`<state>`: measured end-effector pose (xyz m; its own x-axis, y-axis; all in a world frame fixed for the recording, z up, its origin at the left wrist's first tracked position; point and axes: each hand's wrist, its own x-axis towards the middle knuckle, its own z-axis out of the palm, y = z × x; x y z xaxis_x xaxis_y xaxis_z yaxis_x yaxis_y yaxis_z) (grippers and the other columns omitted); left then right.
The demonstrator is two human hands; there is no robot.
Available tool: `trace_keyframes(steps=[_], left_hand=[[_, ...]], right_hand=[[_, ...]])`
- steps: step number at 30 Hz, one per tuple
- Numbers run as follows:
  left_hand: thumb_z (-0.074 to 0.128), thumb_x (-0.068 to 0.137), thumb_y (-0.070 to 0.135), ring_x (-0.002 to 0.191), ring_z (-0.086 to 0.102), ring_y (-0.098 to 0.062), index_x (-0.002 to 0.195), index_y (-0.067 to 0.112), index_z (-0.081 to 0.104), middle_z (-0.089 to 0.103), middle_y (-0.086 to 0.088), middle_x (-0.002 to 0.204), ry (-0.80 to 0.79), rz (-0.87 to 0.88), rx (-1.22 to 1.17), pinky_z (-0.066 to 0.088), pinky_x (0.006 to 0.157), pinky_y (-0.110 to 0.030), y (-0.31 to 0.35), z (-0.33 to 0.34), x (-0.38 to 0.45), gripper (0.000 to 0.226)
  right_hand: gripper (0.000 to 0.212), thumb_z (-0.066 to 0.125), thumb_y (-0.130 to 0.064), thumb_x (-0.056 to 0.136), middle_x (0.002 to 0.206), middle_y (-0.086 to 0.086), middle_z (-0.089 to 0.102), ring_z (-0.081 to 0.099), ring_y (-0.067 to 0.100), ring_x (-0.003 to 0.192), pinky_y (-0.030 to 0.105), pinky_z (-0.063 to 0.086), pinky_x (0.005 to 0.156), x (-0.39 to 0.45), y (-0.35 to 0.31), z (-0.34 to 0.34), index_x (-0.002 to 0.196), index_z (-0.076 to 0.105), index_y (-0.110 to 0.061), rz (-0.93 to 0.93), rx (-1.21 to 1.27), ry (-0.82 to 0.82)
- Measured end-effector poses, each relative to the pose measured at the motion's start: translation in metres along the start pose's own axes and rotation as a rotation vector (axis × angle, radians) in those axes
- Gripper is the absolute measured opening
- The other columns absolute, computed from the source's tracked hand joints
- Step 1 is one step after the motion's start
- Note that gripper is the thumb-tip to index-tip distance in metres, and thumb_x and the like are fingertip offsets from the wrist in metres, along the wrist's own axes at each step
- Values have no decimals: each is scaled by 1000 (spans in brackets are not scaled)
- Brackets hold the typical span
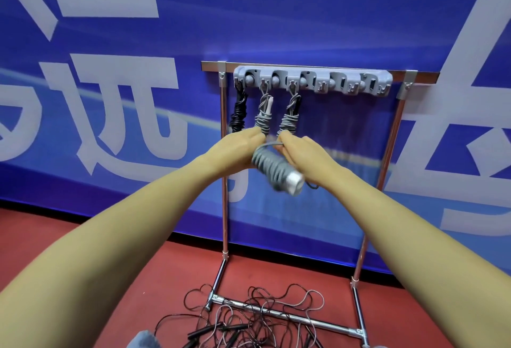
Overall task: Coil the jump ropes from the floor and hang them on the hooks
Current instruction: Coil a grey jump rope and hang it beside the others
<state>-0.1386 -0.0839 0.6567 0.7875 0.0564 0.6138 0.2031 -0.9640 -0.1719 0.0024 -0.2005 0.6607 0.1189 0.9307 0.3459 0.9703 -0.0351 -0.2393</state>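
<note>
**Q:** What do you have in front of the hook rail (312, 81)?

**A:** I see both hands raised just below it. My right hand (298, 154) has its fingers curled round the loop end of a grey coiled jump rope (272, 166); the left hand (237, 148) is closed against the coil's other side, though I cannot tell exactly how its fingers lie. The coil tilts down toward the camera, pale handle end (293, 183) lowest (blurred).

**Q:** And on the rail itself?

**A:** Three coils hang from its leftmost hooks: a black coil (238, 114), a grey coil (264, 114) and another grey one (290, 115). The hooks to their right are bare.

**Q:** Below the rail?

**A:** The metal stand (224, 209) carrying it rests on red floor (138, 278), with a tangle of loose ropes (257, 317) lying across its base bar.
</note>
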Motion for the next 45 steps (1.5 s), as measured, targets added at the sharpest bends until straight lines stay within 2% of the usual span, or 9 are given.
trace_keyframes(steps=[2,4,7,14,25,33,37,41,45], left_hand=[[67,83,24,68,52,-29,97,7,47,55,-5,77,-26,-349,-246,39,55,-35,9,-8,1,30],[65,83,19,65,50,-27,102,14,38,55,1,71,104,-499,-482,34,55,-32,20,-8,5,34],[57,86,28,74,54,-26,102,21,37,58,7,75,249,-735,-624,41,61,-35,28,-4,18,27],[46,94,24,84,53,-33,116,6,36,58,-13,99,-27,-890,-189,37,65,-35,21,17,20,30],[49,91,6,96,63,-28,109,10,55,64,-5,106,-487,-444,545,33,61,-29,19,24,16,19],[52,85,5,71,47,-25,86,19,55,33,5,63,-636,-216,575,14,46,-25,15,15,13,14],[82,47,12,49,30,-18,54,20,59,28,5,55,-494,-90,621,-2,50,-18,16,3,7,25],[87,25,11,38,41,-18,44,20,53,41,4,48,-327,-10,612,8,50,-16,8,6,4,40],[82,40,6,63,53,-24,88,16,61,58,-3,80,-115,-192,570,24,48,-26,11,5,10,54]], right_hand=[[19,39,-29,88,91,13,55,47,26,78,36,40,71,1,4,1,69,40,-29,103,101,-23],[16,37,-25,98,105,16,61,59,35,85,42,50,78,4,4,4,93,51,-19,128,106,-1],[10,33,-30,102,94,18,64,60,45,72,54,52,62,5,0,5,100,34,-20,44,128,68],[23,34,-33,103,94,12,58,54,37,83,36,33,63,2,3,6,91,38,-14,-17,-183,-12],[12,41,-23,98,105,9,61,58,32,94,33,33,62,3,-5,16,102,45,-12,-161,-413,-61],[30,49,-38,96,89,1,56,49,27,77,35,34,61,-1,-9,17,100,36,-11,-13,-218,18],[37,41,-42,99,99,6,52,56,28,93,37,42,67,0,-6,24,103,51,-7,-33,-205,-89],[38,41,-41,99,89,2,47,51,24,86,34,37,65,-1,-2,26,89,54,-7,-60,-132,2],[38,50,-39,96,82,4,54,52,25,82,38,40,64,0,9,31,82,60,-5,-13,75,114]])
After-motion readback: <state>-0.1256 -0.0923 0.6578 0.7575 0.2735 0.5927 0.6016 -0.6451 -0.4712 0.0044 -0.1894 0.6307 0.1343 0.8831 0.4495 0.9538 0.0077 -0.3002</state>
